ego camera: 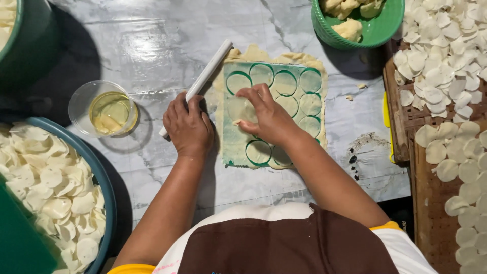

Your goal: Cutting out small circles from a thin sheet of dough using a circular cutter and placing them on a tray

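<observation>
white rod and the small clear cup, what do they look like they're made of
White rod: likely plastic pipe, smooth and matte, uniformly white; the left hand rests on its lower end. Small clear cup: probably thin glossy plastic, see-through, with yellowish liquid inside.

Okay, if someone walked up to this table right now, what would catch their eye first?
Probably the thin dough sheet at the table's centre, scored with round cut-outs, where the right hand lifts a disc and the left hand rests on a white rolling stick. Next, the pale discs: heaped in the blue basin lower left and spread over the wooden trays on the right.
</observation>
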